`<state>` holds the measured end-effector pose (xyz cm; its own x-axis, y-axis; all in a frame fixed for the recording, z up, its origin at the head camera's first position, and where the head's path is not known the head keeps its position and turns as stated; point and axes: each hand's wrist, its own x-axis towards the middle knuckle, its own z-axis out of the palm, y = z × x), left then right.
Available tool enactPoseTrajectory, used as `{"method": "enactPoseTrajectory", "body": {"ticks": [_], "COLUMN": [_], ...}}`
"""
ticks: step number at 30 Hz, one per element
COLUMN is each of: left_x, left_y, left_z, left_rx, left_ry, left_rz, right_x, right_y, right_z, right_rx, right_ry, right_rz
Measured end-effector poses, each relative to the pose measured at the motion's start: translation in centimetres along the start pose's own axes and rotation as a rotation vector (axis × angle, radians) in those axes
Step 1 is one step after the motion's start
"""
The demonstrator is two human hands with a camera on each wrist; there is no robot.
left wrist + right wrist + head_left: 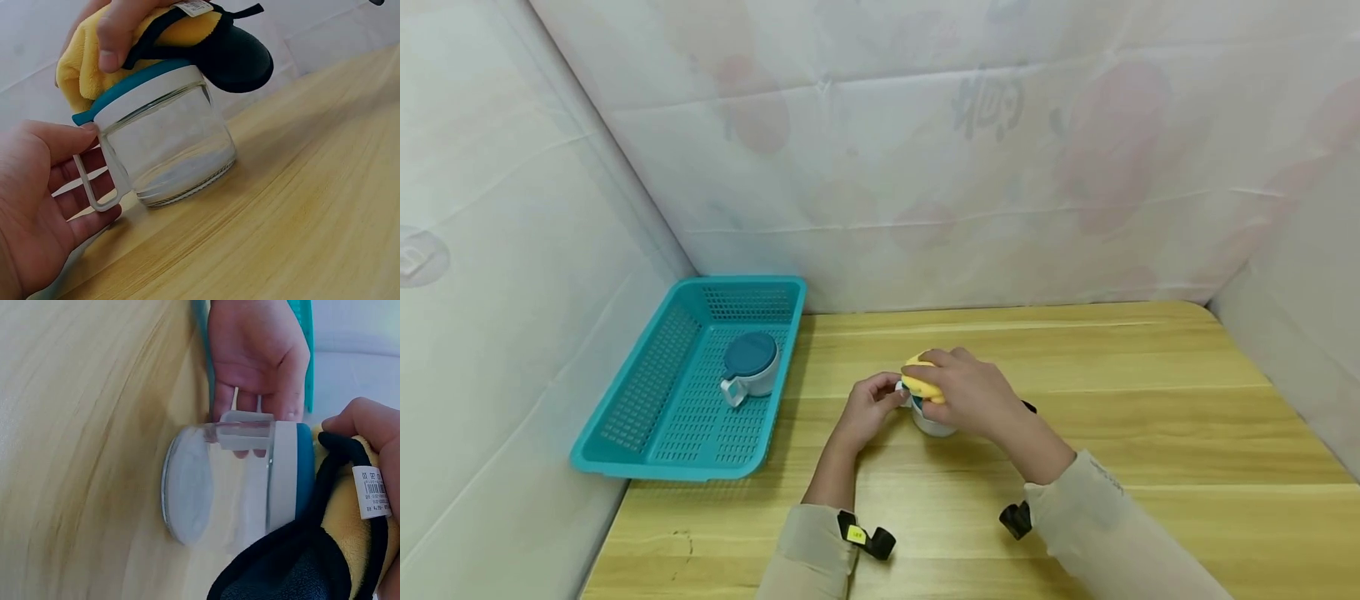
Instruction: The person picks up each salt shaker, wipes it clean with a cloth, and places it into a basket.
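A glass jar (178, 140) with a white collar, a teal lid (140, 81) and a white side handle (90, 190) stands on the wooden table. My left hand (867, 414) holds the handle, thumb at its top near the lid and fingers behind it. From the right, my right hand (976, 393) grips a bunched yellow cleaning cloth (922, 377) and presses it onto the lid. Dark edging and a white label (372, 490) show on the cloth, and its dark green side (240, 59) hangs past the lid's edge. The cloth hides much of the lid.
At the left sits a turquoise perforated basket (681, 471). A similar jar with a blue lid (751, 354) and handle is inside it, near the right wall. Fabric-covered walls (880, 183) border the table (1150, 400) at the back and sides.
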<state>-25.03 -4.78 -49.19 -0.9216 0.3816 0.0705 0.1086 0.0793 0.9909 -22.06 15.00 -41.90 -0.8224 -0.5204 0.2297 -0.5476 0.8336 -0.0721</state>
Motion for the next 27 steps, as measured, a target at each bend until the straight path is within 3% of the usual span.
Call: {"method": "enactPoseTrajectory", "body": {"ticks": [10, 18, 27], "left_x": [-0.1, 0.1, 0.0], "left_y": [0.1, 0.2, 0.2], "left_z": [0.1, 0.2, 0.4], "left_rx": [0.019, 0.024, 0.033], "left_ry": [0.012, -0.006, 0.003], "left_rz": [0.061, 0.034, 0.009], "right_x": [-0.1, -1.1, -3.0], "right_y": [-0.5, -0.6, 0.5], "right_z": [0.9, 0.8, 0.5], "right_rx": [-0.064, -0.126, -0.119], "right_ry": [-0.008, 0.073, 0.071], "right_rz": [0.020, -0.067, -0.184]}}
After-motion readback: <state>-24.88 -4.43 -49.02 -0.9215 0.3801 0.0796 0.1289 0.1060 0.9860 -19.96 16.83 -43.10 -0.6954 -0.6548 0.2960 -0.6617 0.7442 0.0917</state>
